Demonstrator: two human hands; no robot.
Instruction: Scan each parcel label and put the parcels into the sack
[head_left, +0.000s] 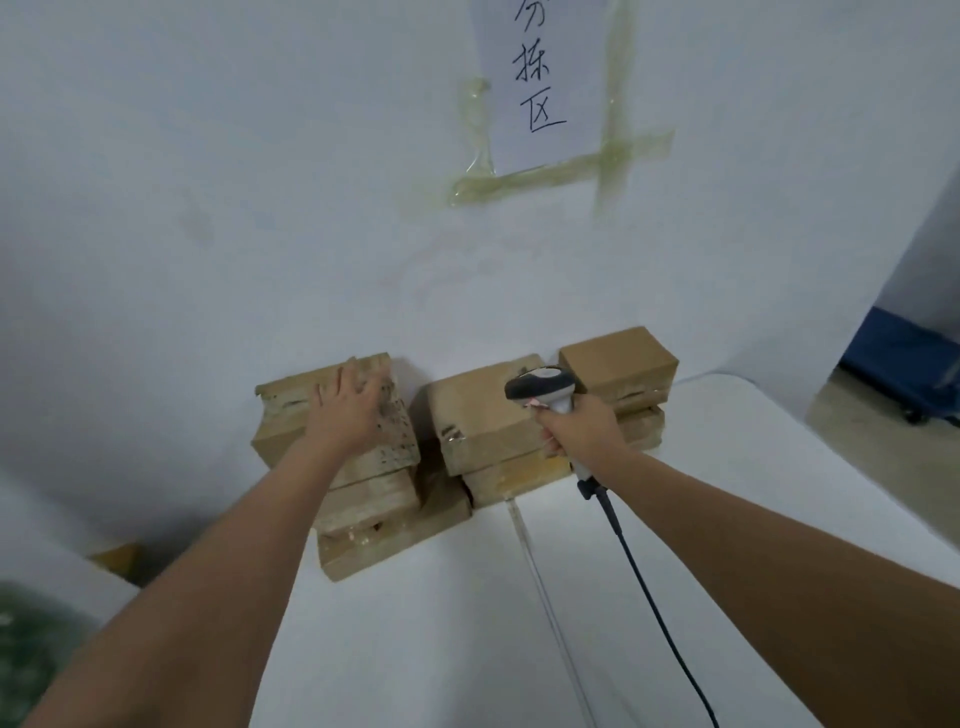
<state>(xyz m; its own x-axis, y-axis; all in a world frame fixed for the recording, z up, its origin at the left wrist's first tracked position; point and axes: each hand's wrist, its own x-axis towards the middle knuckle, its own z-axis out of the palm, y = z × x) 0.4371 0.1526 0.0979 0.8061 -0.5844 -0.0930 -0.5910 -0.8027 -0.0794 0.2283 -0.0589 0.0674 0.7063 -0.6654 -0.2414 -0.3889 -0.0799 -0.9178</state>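
Against the white wall (260, 208), at the far edge of a white table (441, 623), stand three piles of brown cardboard parcels. The left hand (348, 410) lies palm down on the top parcel of the left pile (291, 415), fingers spread and curled over its far edge, touching it but not clearly gripping. The right hand (576, 426) is closed around the grip of a handheld barcode scanner (543, 387), whose dark head hangs over the top parcel of the middle pile (478, 415). A black cable (654, 618) runs from the scanner's base toward the near edge. The right pile (618, 364) stands just beside the scanner. On the wall above hangs a taped paper sign (540, 78) with handwritten characters. The sack cannot be made out clearly.
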